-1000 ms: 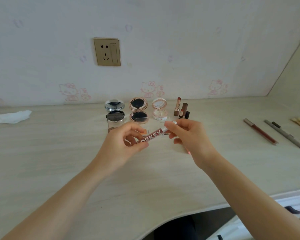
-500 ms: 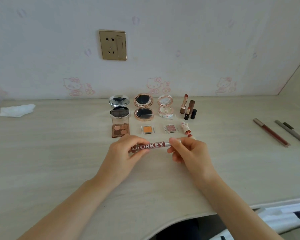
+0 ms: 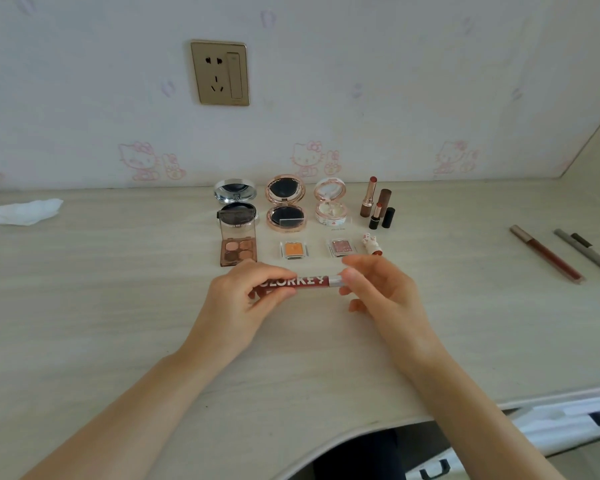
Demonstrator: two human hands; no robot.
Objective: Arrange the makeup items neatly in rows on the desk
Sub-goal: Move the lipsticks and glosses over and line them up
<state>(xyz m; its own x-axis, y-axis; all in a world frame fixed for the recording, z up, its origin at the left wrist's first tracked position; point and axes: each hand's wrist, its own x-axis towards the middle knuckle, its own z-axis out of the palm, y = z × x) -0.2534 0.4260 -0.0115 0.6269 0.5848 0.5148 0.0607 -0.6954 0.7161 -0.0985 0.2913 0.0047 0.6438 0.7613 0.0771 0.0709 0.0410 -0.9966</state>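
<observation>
Left hand (image 3: 238, 303) and right hand (image 3: 378, 292) each pinch one end of a red lip-gloss tube (image 3: 303, 285), held level just above the desk (image 3: 118, 323) near its front-centre; beyond lie a four-pan palette (image 3: 238, 249), an orange pan (image 3: 293, 250) and a pink pan (image 3: 340, 247); farther, three open compacts (image 3: 286, 202) and upright lipsticks (image 3: 376, 206) line the back edge; two pencils (image 3: 565, 256) lie toward the right edge.

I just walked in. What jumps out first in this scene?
Both hands, left and right, hold a dark red lip gloss tube level, low over the desk. Behind it, open compacts, eyeshadow pans and upright lipsticks form neat rows near the wall. On the wall above, a gold socket stands out.
</observation>
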